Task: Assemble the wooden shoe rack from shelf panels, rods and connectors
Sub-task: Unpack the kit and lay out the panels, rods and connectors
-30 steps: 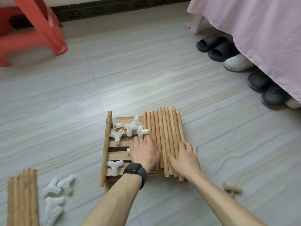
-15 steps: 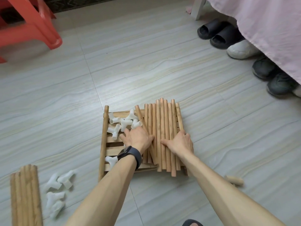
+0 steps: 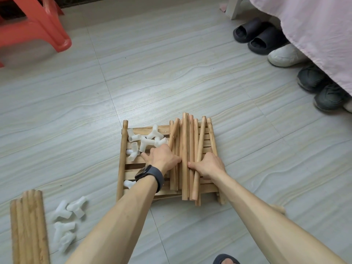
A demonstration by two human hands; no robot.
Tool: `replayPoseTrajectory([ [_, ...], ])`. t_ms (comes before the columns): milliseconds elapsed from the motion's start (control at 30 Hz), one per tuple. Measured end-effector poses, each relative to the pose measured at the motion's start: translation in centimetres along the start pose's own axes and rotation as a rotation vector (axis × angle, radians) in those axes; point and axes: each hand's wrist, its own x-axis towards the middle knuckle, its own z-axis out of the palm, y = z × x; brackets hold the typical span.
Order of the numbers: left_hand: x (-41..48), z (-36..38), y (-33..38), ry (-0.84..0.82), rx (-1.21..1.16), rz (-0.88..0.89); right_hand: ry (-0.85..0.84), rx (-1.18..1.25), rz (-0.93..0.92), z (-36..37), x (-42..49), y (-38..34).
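Note:
A slatted wooden shelf panel [image 3: 124,168] lies flat on the tiled floor. A pile of wooden rods [image 3: 185,138] lies lengthwise across its right half, and some of them are askew. Several white plastic connectors [image 3: 145,142] are scattered on its left half, with one more [image 3: 128,184] near my wrist. My left hand [image 3: 162,159], with a dark watch on the wrist, curls its fingers over the left rods of the pile. My right hand [image 3: 209,164] grips the right rods, thumb on top, and one rod tilts up under it.
A second bundle of rods [image 3: 28,225] and loose white connectors [image 3: 66,220] lie at the lower left. A red plastic stool [image 3: 38,25] stands at the top left. Shoes and slippers [image 3: 266,42] line a pink bedsheet [image 3: 314,35] at the right. A short wooden piece [image 3: 278,207] lies behind my right forearm.
Both hands slid further up the rod pile and went from lying flat to curling round rods. The rods, neatly side by side before, are now bunched and crossed.

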Motion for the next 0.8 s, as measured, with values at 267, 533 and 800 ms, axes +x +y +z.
replayPoseTrajectory([
  [267,0.2,1.1,1.3,0.022,0.064,-0.013,0.014,-0.112,-0.008,-0.5,-0.1,0.5],
  [533,0.7,0.5,1.5,-0.013,-0.034,-0.023,0.094,-0.252,-0.020,0.4,-0.6,0.4],
  [800,0.8,1.5,2.9,-0.098,-0.275,-0.017,0.062,-0.213,-0.062,-0.6,-0.7,1.8],
])
